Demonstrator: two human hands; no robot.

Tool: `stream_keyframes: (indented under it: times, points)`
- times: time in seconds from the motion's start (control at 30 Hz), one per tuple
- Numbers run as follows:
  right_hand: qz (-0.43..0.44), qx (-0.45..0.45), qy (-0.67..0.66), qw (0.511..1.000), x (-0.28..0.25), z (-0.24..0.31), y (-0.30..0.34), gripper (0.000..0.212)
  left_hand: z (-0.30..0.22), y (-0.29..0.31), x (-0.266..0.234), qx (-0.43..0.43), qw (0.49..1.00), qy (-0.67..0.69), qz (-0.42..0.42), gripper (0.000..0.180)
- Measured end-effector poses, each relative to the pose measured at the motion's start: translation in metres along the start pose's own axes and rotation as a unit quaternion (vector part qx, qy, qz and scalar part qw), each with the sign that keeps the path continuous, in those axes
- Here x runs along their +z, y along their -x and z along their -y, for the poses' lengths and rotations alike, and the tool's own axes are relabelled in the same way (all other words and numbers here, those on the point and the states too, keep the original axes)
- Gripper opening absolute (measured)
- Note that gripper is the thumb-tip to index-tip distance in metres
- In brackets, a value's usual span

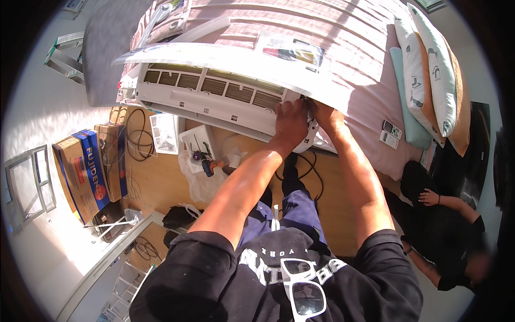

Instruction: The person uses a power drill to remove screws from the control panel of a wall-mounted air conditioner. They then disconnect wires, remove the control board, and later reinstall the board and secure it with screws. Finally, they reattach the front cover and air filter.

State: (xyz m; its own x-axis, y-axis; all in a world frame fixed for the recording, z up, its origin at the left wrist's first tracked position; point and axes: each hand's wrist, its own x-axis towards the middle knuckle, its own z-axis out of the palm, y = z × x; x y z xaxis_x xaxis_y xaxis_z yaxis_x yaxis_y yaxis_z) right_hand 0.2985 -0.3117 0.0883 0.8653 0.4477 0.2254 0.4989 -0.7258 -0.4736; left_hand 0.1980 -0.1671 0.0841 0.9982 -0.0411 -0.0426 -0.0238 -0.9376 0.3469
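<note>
A white wall-type air conditioner indoor unit [206, 110] lies along the near edge of a bed, its clear-white front panel [214, 56] lifted and the filter grilles [214, 87] bared. Both my hands are at the unit's right end. My left hand [291, 122] is closed, its bent fingers against the casing beside a small dark opening. From the other side, my right hand [327, 116] reaches under the raised panel with fingers pinched together at that same opening. Whatever the fingertips hold is too small and shadowed to make out.
On the pink-sheeted bed [370, 91] lie a plastic packet [294, 51], two remote controls [390, 134] and pillows [429, 75]. A power drill [206, 163], cardboard boxes [80, 172] and a black cable [140, 137] are on the floor. Another person [440, 220] sits at right.
</note>
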Motion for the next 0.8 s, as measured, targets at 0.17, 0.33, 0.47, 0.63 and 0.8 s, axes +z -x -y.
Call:
stream_keyframes:
  times: [0.17,0.33,0.47,0.63,0.8]
  points:
    - [0.034,0.060,-0.058,0.996,-0.005,0.002,-0.016,0.027,-0.006,-0.004,0.004,-0.021,0.999,-0.033,0.036,0.052]
    - [0.042,0.019,0.039,0.998,0.001,-0.002,-0.012,0.030,-0.008,0.000,0.011,-0.015,1.000,-0.019,-0.007,0.044]
    - [0.022,-0.045,0.010,0.999,0.013,-0.016,-0.003,0.022,-0.014,0.001,0.010,-0.032,0.998,-0.057,-0.016,0.043]
    - [0.152,-0.002,0.088,0.984,0.018,-0.029,-0.006,0.024,-0.024,-0.005,0.018,-0.072,0.997,-0.011,-0.035,0.036]
    - [0.173,0.020,0.088,0.981,0.010,-0.032,-0.016,0.021,-0.035,-0.014,0.031,-0.120,0.990,-0.069,-0.032,0.027]
